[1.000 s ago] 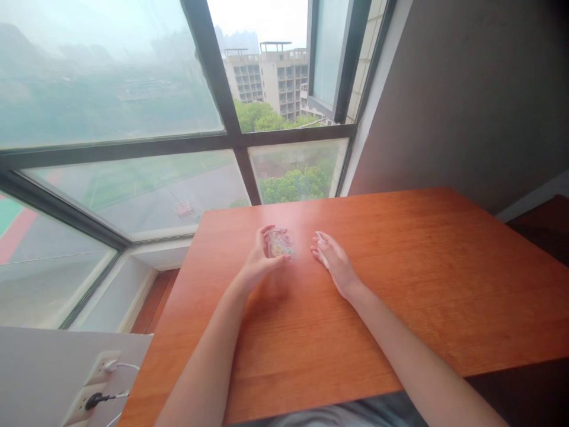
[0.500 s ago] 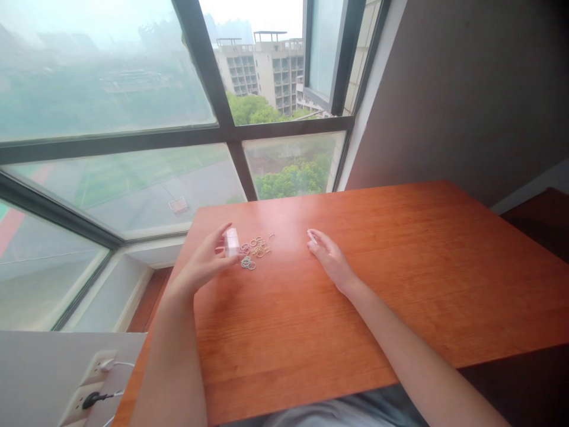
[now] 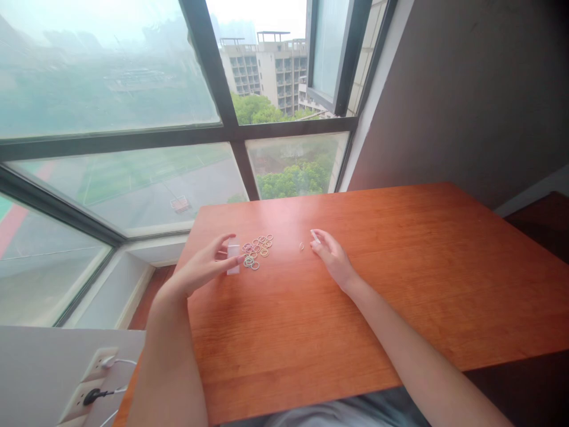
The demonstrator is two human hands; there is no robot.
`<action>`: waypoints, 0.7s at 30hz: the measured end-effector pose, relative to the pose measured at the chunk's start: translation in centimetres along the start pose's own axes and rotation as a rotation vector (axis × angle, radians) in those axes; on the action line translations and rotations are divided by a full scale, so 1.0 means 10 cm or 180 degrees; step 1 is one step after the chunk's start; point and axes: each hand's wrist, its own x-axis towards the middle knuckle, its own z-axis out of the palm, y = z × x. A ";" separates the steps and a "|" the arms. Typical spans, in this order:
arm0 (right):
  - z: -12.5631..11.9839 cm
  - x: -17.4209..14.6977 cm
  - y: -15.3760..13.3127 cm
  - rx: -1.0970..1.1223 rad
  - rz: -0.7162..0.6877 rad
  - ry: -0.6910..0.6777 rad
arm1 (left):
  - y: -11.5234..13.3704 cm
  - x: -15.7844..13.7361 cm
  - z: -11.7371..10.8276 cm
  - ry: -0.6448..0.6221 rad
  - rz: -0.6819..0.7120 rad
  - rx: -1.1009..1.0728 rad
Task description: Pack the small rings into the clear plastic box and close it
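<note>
My left hand [image 3: 208,261] is closed around a small clear plastic box [image 3: 233,267], with the thumb across its near face and the fingers behind it. Just right of the box lies a loose cluster of small hair ties [image 3: 255,248] in pink, yellow and green tones. Over the table's middle, my right hand [image 3: 331,256] pinches a small flat whitish piece [image 3: 315,236], possibly the box's lid. One pale ring [image 3: 301,246] stands apart, a short way left of the right fingertips, seen nearly edge-on.
The wooden table [image 3: 400,267] extends far to the right. Windows [image 3: 133,196] rise beyond its back and left edges. At the lower left, plugs sit in wall sockets [image 3: 95,379].
The box in my left hand has come down slightly and looks more upright. The hair ties have spread out, and one ring has travelled right toward my right hand, which has barely moved.
</note>
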 end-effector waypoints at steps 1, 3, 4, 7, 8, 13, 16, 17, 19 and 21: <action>0.03 0.02 0.00 -0.0065 -0.0022 0.0008 | -0.02 0.00 -0.01 -0.0110 -0.0058 -0.0063; 0.14 0.06 0.00 -0.0092 0.0027 -0.0080 | -0.04 0.02 0.01 -0.0254 -0.0089 -0.0348; 0.23 0.08 -0.01 -0.0024 0.0109 -0.0180 | -0.04 0.03 0.04 -0.0261 -0.0062 -0.0525; 0.56 0.15 -0.06 0.0112 0.0134 -0.0449 | -0.01 0.07 0.16 -0.0156 0.0069 -0.0915; 0.67 0.17 -0.09 0.0155 0.0099 -0.0506 | 0.00 0.08 0.20 -0.0157 0.0098 -0.0983; 1.06 0.31 -0.25 0.1097 0.0580 -0.0663 | -0.01 0.10 0.17 0.0144 0.0363 -0.1442; 1.14 0.36 -0.34 0.1341 0.0969 -0.0847 | -0.07 0.12 0.09 0.0543 0.0406 -0.1834; 1.16 0.37 -0.36 0.1312 0.1089 -0.1042 | -0.09 0.13 0.09 0.0608 0.0403 -0.1897; 1.20 0.39 -0.39 0.1222 0.1260 -0.1415 | -0.10 0.16 0.12 0.0630 0.0455 -0.1987; 1.22 0.43 -0.39 0.1170 0.1232 -0.1418 | -0.09 0.19 0.19 0.0546 0.0535 -0.2102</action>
